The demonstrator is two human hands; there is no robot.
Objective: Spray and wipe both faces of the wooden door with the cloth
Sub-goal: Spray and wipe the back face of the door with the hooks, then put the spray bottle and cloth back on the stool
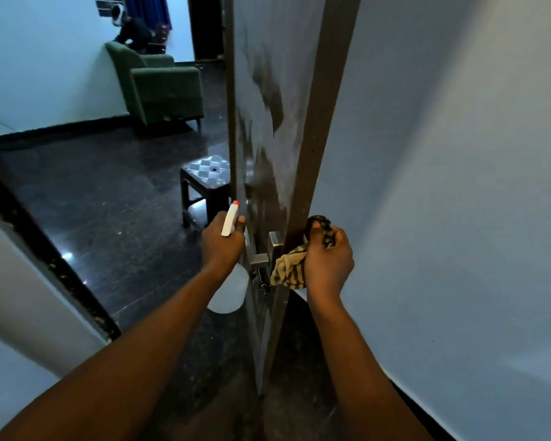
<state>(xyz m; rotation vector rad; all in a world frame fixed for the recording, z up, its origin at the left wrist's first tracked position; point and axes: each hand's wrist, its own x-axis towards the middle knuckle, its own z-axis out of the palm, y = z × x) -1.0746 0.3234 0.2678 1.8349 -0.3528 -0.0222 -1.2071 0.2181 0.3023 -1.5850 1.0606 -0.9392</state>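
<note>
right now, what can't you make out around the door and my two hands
All in the head view:
- Door: its other face is hidden, turned away behind its own edge.
- Spray bottle: left hand and wrist cover much of it; fill level unreadable.
- Cloth: bunched in the right hand, fingers hide part.
- Handle: lock below it too dark.
- Stool: right side cut off by the door.

pale bluish walls (pixel 458 154) flank a dark, glossy floor (pixel 109 202). a green armchair (pixel 159 84) stands against the left wall, a small dark stool (pixel 204 183) nearer, a blue curtain (pixel 147 7) behind.
</note>
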